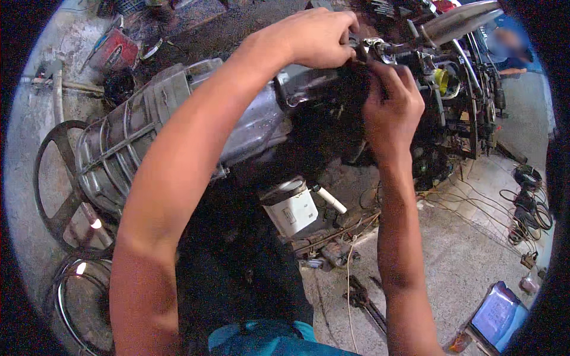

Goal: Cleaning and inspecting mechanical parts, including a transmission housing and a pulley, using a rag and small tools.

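Note:
A large silvery ribbed metal housing (246, 133), like a gearbox casing, stretches from the left toward the upper middle. My left arm reaches across over it, and my left hand (317, 38) is closed in a pinch at the machine's far top. Just right of it and slightly nearer, my right hand (395, 104) has its fingers curled inward. Between both sets of fingertips lies a small dark part, too shadowed to name. Bright metal fittings (380, 47) sit just beyond the hands. Below, the middle of the machine is lost in deep shadow.
A white plastic container (291, 210) stands below the machine. A steering wheel (56, 184) is at left, a red container (116, 50) upper left, a metal cylinder (460, 24) upper right. Cables (525, 202) and a lit screen (499, 317) lie at right. Another person (513, 53) is far right.

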`<action>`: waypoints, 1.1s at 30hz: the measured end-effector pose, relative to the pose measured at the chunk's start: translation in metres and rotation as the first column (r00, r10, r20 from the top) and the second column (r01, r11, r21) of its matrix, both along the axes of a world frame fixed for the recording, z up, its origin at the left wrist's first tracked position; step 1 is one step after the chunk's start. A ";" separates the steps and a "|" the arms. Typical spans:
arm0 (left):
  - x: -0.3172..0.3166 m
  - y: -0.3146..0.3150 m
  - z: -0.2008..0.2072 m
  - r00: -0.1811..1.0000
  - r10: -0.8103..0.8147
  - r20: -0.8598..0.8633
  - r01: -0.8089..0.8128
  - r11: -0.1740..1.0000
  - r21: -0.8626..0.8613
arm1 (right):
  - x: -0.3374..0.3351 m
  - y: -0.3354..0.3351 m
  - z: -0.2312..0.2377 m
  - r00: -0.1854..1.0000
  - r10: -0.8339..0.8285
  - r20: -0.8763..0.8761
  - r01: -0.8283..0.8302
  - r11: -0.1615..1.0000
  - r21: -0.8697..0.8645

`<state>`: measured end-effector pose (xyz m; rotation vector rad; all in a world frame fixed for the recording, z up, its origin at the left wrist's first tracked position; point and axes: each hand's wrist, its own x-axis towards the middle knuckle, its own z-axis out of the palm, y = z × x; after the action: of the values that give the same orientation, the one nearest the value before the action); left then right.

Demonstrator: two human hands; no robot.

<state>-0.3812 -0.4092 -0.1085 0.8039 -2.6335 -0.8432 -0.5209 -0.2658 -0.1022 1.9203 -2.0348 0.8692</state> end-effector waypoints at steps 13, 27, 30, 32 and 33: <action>-0.019 0.018 0.010 0.811 0.575 -0.103 -0.471 0.748 0.467 | -0.027 0.000 0.026 0.988 -0.098 0.123 0.044 0.922 0.384; 0.003 0.011 -0.005 0.663 0.572 -0.483 -0.428 0.819 0.383 | -0.045 -0.020 0.027 0.967 0.254 -0.009 -0.238 0.915 0.325; 0.015 0.020 0.000 0.734 0.437 -0.519 -0.323 0.898 0.298 | -0.044 -0.026 0.029 0.958 0.237 0.161 -0.277 0.911 0.306; 0.023 0.024 0.001 0.804 0.254 -0.538 -0.163 0.964 0.212 | -0.041 -0.029 0.035 0.931 0.235 0.279 -0.304 0.922 0.238; 0.025 0.023 -0.002 0.804 0.255 -0.537 -0.163 0.963 0.214 | -0.040 -0.029 0.040 0.920 0.179 0.349 -0.300 0.893 0.334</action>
<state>-0.3567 -0.3858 -0.1107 0.7273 -1.9394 -1.0441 -0.5614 -0.2949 -0.0626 2.4262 -2.3177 0.9343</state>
